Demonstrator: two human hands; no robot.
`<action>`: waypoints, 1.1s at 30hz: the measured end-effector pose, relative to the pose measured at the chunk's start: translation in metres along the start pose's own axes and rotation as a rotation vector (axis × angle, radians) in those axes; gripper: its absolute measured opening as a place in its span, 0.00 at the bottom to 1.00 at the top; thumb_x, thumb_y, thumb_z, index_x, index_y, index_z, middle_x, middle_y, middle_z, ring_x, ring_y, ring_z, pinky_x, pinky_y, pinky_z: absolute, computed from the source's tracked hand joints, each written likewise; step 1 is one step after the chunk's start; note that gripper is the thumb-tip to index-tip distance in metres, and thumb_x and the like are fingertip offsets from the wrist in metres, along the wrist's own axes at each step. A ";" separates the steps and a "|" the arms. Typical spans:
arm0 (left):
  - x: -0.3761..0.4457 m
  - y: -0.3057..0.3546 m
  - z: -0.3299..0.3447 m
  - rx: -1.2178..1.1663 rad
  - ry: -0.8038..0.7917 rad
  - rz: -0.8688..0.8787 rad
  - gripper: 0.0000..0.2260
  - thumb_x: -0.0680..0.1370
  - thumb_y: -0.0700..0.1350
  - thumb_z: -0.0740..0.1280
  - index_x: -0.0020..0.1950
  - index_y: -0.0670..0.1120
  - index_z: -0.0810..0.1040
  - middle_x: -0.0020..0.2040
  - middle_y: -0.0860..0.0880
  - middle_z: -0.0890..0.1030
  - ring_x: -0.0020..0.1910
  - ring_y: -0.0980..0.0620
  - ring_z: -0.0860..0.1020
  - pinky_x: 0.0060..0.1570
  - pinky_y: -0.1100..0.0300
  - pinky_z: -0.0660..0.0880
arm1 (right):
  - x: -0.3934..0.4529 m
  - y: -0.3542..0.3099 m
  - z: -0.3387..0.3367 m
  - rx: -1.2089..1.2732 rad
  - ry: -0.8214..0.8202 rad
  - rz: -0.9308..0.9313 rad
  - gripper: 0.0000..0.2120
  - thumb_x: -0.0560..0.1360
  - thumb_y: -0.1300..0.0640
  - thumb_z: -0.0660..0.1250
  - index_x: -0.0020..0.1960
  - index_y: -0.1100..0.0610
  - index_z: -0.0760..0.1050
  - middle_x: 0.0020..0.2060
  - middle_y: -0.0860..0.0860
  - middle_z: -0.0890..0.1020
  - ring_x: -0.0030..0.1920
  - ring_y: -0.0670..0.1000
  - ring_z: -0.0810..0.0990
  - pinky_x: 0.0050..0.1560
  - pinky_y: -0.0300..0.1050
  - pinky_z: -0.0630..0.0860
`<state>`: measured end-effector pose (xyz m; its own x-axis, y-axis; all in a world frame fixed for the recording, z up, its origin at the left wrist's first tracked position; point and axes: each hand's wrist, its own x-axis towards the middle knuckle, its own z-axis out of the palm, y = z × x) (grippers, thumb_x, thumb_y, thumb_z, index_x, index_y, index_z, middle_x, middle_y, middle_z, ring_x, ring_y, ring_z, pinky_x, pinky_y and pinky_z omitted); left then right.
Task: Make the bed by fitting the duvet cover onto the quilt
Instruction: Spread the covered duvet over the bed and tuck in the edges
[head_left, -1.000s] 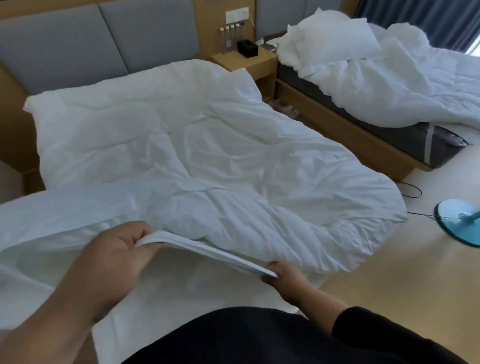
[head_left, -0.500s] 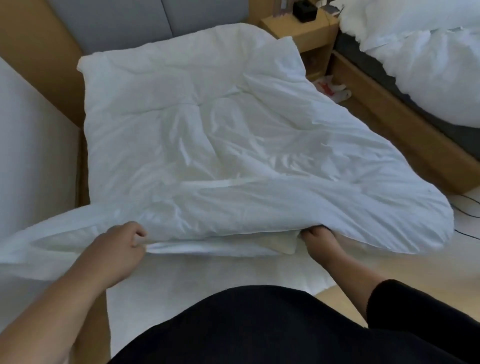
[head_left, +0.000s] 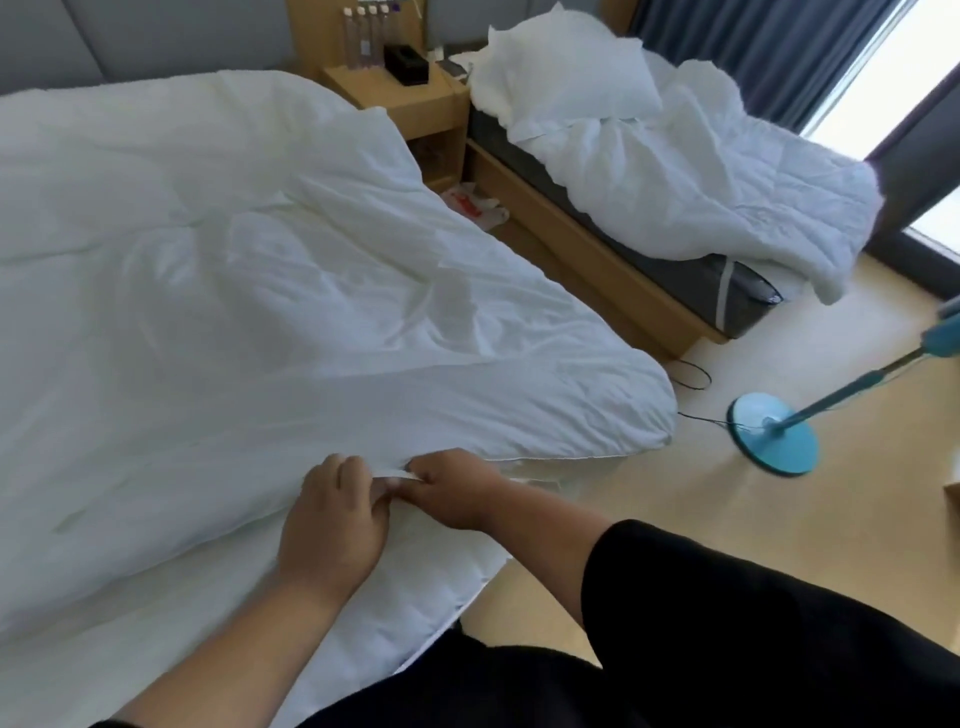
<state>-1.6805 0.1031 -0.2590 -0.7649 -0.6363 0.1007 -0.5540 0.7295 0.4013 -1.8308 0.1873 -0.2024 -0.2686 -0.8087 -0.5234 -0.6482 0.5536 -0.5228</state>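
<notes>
Duvet cover (head_left: 260, 291), white, rumpled cotton, lies spread over my bed with the quilt apparently inside it, its long axis running from the grey headboard toward me and its open foot-end hem pointing at my waist. Under it, the white quilted mattress pad (head_left: 395, 603) shows along the near edge. My left hand (head_left: 332, 525) and right hand (head_left: 451, 488) meet at that hem, both with fingers curled, pinching the edge of the cloth between them, as if closing the opening. I judge the risk is the quilt bunching or slipping back inside if I tug unevenly, or the thin hem sliding from my pinch, leaving the far corners unfilled.
</notes>
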 end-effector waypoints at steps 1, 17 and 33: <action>0.002 0.005 0.000 0.056 0.038 0.038 0.12 0.72 0.50 0.60 0.42 0.41 0.74 0.39 0.42 0.74 0.35 0.40 0.73 0.31 0.51 0.73 | 0.000 0.005 0.001 0.009 -0.009 -0.007 0.21 0.81 0.39 0.60 0.48 0.57 0.78 0.48 0.56 0.81 0.51 0.57 0.77 0.46 0.46 0.68; 0.053 0.114 -0.032 -0.548 0.270 -0.595 0.13 0.76 0.54 0.61 0.39 0.47 0.73 0.32 0.54 0.73 0.34 0.55 0.69 0.39 0.55 0.67 | 0.086 0.192 -0.016 0.034 -0.075 -0.107 0.10 0.82 0.49 0.60 0.57 0.52 0.75 0.54 0.52 0.80 0.55 0.58 0.80 0.54 0.50 0.75; 0.020 0.079 -0.039 -0.422 0.274 -0.751 0.14 0.79 0.52 0.62 0.41 0.42 0.75 0.35 0.38 0.76 0.37 0.47 0.71 0.41 0.56 0.69 | 0.032 0.347 -0.224 -0.062 0.318 0.018 0.10 0.82 0.49 0.64 0.55 0.54 0.81 0.54 0.57 0.83 0.61 0.61 0.77 0.57 0.48 0.70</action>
<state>-1.7263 0.1384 -0.1897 -0.1155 -0.9847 -0.1307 -0.6681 -0.0203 0.7438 -2.2243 0.3092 -0.2500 -0.4836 -0.8256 -0.2908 -0.6805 0.5636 -0.4683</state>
